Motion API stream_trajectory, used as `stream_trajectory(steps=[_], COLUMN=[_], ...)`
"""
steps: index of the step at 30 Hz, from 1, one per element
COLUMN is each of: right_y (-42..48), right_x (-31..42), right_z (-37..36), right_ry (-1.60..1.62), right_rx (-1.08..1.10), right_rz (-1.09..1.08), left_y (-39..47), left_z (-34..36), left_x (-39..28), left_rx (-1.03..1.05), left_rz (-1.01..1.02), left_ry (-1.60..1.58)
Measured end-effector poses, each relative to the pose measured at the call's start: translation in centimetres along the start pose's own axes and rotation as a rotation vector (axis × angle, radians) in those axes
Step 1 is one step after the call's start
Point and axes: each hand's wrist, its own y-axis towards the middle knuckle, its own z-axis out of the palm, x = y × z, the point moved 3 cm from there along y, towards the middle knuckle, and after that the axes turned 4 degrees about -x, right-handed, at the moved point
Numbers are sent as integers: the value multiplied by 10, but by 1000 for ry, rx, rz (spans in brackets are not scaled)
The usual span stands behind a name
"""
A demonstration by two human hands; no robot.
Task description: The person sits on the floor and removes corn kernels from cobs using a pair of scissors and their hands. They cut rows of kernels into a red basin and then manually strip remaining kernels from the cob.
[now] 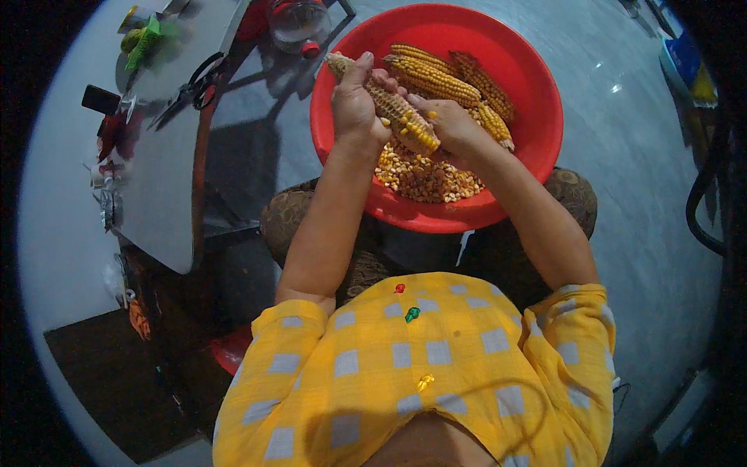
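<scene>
Over a red plastic basin (537, 146), my left hand (357, 108) grips a corn cob (394, 108) that is mostly stripped, with yellow kernels left at its lower right end. My right hand (449, 125) is against that cob's right side, its fingers partly hidden behind it. A few loose kernels show beside the cob. Shelled corn kernels (432, 178) are heaped in the near part of the basin. Behind my right hand lie several ears of dried corn (437, 79), still full of kernels. The basin rests by my knees.
At the left stands a white-topped table (157, 192) with black-handled scissors (189, 93), a dark phone-like object (101, 100) and a green net bag (143, 46). A clear plastic bottle (299, 26) with a red cap is beyond it. A light blue basin (677, 70) appears far right.
</scene>
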Motion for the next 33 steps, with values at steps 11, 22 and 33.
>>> stream_trajectory(steps=[11,22,33], right_y=[-22,-7,-17], right_x=[26,15,21], right_z=[9,-1,5], right_ry=[-1005,-540,-892], right_rx=[-108,-10,-136], right_rz=[-767,-564,-720], left_y=[17,12,12], left_z=[-19,-11,-13], left_x=[-12,-10,-5], left_rx=[-215,-101,-203], left_rz=[99,105,177], left_ry=[82,59,108])
